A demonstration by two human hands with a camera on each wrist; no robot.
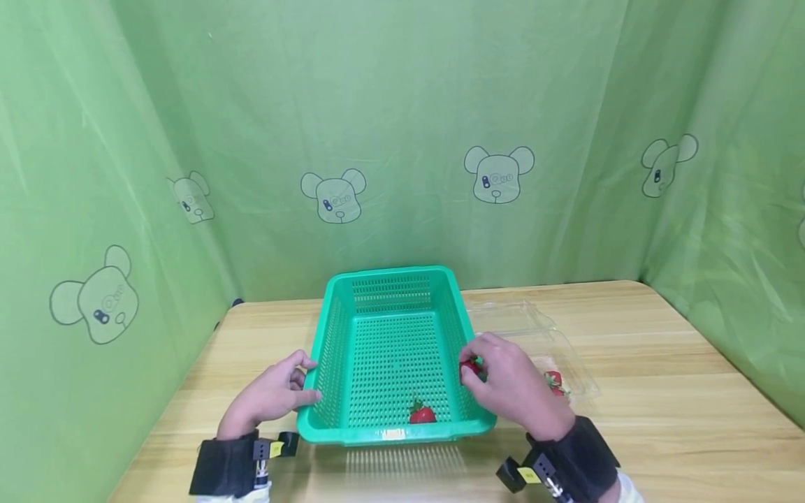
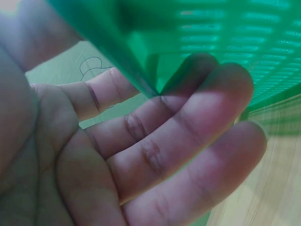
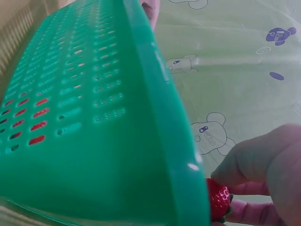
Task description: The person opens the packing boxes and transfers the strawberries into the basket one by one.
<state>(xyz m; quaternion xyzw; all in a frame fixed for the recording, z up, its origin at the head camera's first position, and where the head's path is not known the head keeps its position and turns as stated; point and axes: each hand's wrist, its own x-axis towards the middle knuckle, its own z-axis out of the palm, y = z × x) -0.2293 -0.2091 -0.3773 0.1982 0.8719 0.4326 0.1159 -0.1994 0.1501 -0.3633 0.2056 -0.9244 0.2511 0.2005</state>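
A green plastic basket (image 1: 396,349) with slotted walls sits in the middle of the table. My left hand (image 1: 277,391) holds its left rim, thumb over the edge; in the left wrist view the fingers (image 2: 188,136) curl under the rim against the outer wall. Over the right rim, my right hand (image 1: 506,381) pinches a red strawberry (image 1: 469,366) between thumb and fingers. The right wrist view shows that strawberry (image 3: 218,200) beside the rim (image 3: 164,103). One more strawberry (image 1: 422,415) lies on the basket floor near its front wall.
Right of the basket stands an open clear plastic box (image 1: 581,367) holding a few strawberries (image 1: 553,379), partly hidden by my right hand. Its lid (image 1: 509,316) lies folded back behind it. Green curtains (image 1: 402,140) with bear drawings hang around the wooden table (image 1: 679,391).
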